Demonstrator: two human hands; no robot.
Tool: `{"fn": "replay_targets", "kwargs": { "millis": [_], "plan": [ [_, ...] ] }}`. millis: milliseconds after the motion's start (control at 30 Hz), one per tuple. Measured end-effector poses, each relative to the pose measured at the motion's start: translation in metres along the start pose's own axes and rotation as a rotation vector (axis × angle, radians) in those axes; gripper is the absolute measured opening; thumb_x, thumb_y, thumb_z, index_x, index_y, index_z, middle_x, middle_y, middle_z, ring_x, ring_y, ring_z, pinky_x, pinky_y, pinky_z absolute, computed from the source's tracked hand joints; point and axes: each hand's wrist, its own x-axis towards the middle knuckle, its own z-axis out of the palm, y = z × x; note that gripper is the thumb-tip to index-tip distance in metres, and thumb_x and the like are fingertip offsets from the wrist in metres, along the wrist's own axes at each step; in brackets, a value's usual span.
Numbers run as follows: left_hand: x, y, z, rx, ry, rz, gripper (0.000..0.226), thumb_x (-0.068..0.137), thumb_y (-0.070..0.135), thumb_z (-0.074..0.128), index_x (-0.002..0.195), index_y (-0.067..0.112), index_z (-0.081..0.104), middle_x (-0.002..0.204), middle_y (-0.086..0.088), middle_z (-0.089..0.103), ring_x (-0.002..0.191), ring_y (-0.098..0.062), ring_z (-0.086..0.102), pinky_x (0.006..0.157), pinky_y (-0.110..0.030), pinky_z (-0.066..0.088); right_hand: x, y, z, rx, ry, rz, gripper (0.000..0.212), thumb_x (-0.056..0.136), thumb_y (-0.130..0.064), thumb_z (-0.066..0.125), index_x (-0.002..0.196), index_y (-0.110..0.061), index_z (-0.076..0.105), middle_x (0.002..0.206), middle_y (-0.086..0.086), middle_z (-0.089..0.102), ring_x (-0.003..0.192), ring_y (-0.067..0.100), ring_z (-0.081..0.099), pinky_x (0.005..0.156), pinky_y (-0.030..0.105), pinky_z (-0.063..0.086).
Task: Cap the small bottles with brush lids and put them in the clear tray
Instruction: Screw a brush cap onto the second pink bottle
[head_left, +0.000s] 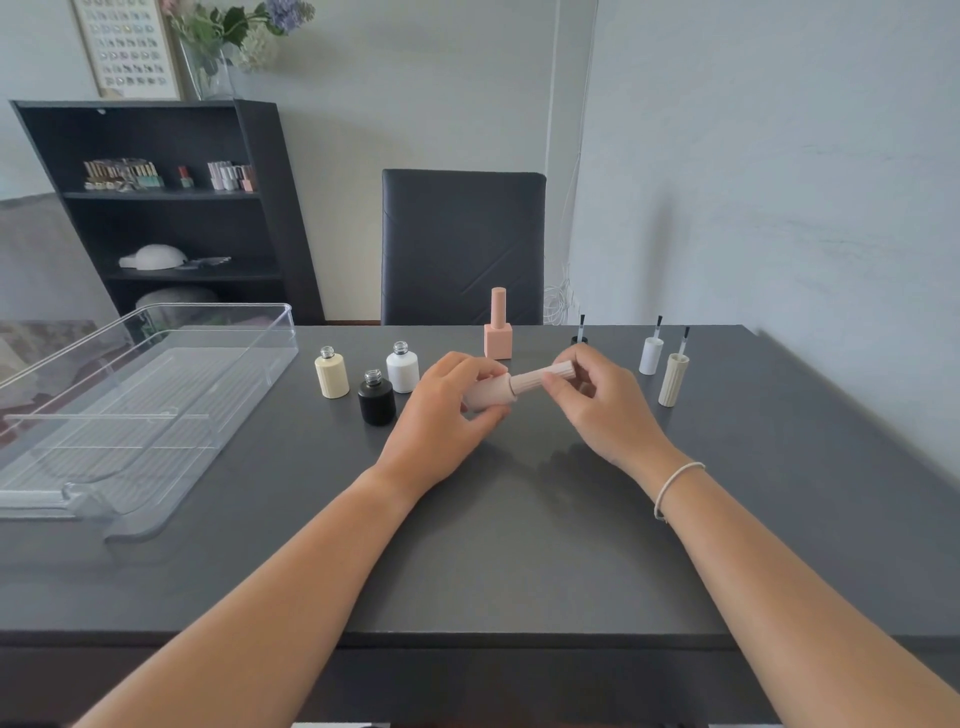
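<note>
My left hand (447, 410) grips a pale pink bottle (491, 391) held sideways above the table. My right hand (597, 400) pinches its ribbed pink brush lid (543, 375), which sits on the bottle's neck. Three open bottles stand to the left: cream (332, 374), black (376, 399) and white (402, 368). A capped pink square bottle (497, 332) stands behind my hands. Brush lids stand upside down at the right: black (580, 335), white (651, 354) and ribbed cream (674, 378). The clear tray (260, 358) lies at the left with nothing in it.
The dark grey table (519, 545) reaches to a wall on the right. A black chair (462, 244) stands behind the table. A black shelf unit (166, 208) with small bottles stands at the back left.
</note>
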Motion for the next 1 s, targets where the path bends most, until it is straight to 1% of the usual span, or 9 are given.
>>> {"fn": "replay_targets", "kwargs": {
  "millis": [200, 333, 467, 567, 600, 667, 767, 833, 1000],
  "plan": [
    [0.0, -0.001, -0.001, -0.02, -0.018, -0.013, 0.03, 0.079, 0.015, 0.069, 0.107, 0.02, 0.061, 0.103, 0.004, 0.057, 0.093, 0.006, 0.048, 0.073, -0.007, 0.04, 0.001, -0.004, -0.001, 0.031, 0.021, -0.038, 0.02, 0.087, -0.024, 0.058, 0.073, -0.011, 0.053, 0.056, -0.006, 0.042, 0.052, 0.005, 0.035, 0.049, 0.013, 0.03],
    [-0.004, -0.004, -0.006, -0.015, -0.087, -0.086, 0.045, 0.079, 0.023, 0.069, 0.121, 0.025, 0.053, 0.107, 0.005, 0.055, 0.092, -0.004, 0.051, 0.078, -0.011, 0.041, 0.005, -0.009, -0.001, 0.073, 0.021, -0.039, 0.017, 0.087, -0.022, 0.058, 0.072, -0.015, 0.054, 0.056, -0.009, 0.044, 0.053, 0.008, 0.035, 0.05, 0.014, 0.03],
    [-0.016, -0.01, -0.015, 0.13, -0.255, -0.131, 0.058, 0.081, 0.039, 0.064, 0.133, 0.026, 0.041, 0.116, 0.007, 0.054, 0.107, -0.008, 0.05, 0.094, -0.02, 0.037, 0.026, -0.022, -0.002, 0.087, 0.04, -0.046, 0.022, 0.086, -0.021, 0.058, 0.066, -0.027, 0.05, 0.06, -0.011, 0.049, 0.056, 0.011, 0.043, 0.056, 0.021, 0.035],
    [-0.023, -0.012, -0.02, 0.294, -0.324, -0.095, 0.058, 0.083, 0.047, 0.055, 0.134, 0.022, 0.043, 0.131, 0.006, 0.053, 0.121, -0.01, 0.043, 0.098, -0.018, 0.029, 0.05, -0.032, 0.004, 0.003, 0.032, -0.073, 0.013, 0.086, -0.025, 0.058, 0.074, -0.019, 0.058, 0.068, -0.011, 0.055, 0.062, 0.005, 0.05, 0.056, 0.009, 0.038],
    [-0.025, -0.012, -0.022, 0.321, -0.322, -0.091, 0.056, 0.084, 0.049, 0.054, 0.133, 0.022, 0.045, 0.133, 0.006, 0.051, 0.123, -0.01, 0.042, 0.097, -0.016, 0.026, 0.06, -0.034, 0.009, -0.019, 0.022, -0.075, 0.014, 0.086, -0.026, 0.057, 0.08, -0.015, 0.06, 0.07, -0.01, 0.056, 0.064, 0.005, 0.052, 0.057, 0.01, 0.04],
    [-0.027, -0.011, -0.023, 0.339, -0.318, -0.08, 0.052, 0.085, 0.049, 0.053, 0.129, 0.022, 0.051, 0.135, 0.008, 0.05, 0.125, -0.01, 0.04, 0.094, -0.011, 0.02, 0.077, -0.037, 0.017, -0.042, -0.009, -0.052, 0.019, 0.087, -0.029, 0.055, 0.086, -0.012, 0.061, 0.075, -0.007, 0.059, 0.072, 0.011, 0.056, 0.063, 0.024, 0.047],
    [-0.027, -0.011, -0.023, 0.351, -0.309, -0.071, 0.049, 0.085, 0.049, 0.052, 0.126, 0.023, 0.054, 0.136, 0.008, 0.05, 0.125, -0.009, 0.039, 0.094, -0.009, 0.017, 0.099, -0.039, 0.034, -0.099, -0.072, -0.023, 0.017, 0.086, -0.031, 0.055, 0.082, -0.015, 0.059, 0.079, -0.004, 0.061, 0.081, 0.021, 0.061, 0.073, 0.036, 0.051],
    [-0.027, -0.011, -0.023, 0.354, -0.297, -0.065, 0.048, 0.085, 0.049, 0.052, 0.126, 0.023, 0.055, 0.136, 0.008, 0.05, 0.125, -0.009, 0.039, 0.093, -0.008, 0.016, 0.109, -0.038, 0.045, -0.159, -0.098, -0.006, 0.017, 0.085, -0.032, 0.056, 0.081, -0.016, 0.058, 0.083, -0.001, 0.062, 0.084, 0.023, 0.062, 0.078, 0.039, 0.051],
    [-0.026, -0.012, -0.023, 0.349, -0.283, -0.054, 0.047, 0.084, 0.048, 0.054, 0.123, 0.023, 0.057, 0.134, 0.008, 0.052, 0.123, -0.009, 0.042, 0.095, -0.012, 0.022, 0.125, -0.032, 0.062, -0.276, -0.107, 0.049, 0.021, 0.084, -0.034, 0.056, 0.081, -0.013, 0.06, 0.087, 0.005, 0.066, 0.084, 0.024, 0.061, 0.078, 0.039, 0.05]
  ]
}}
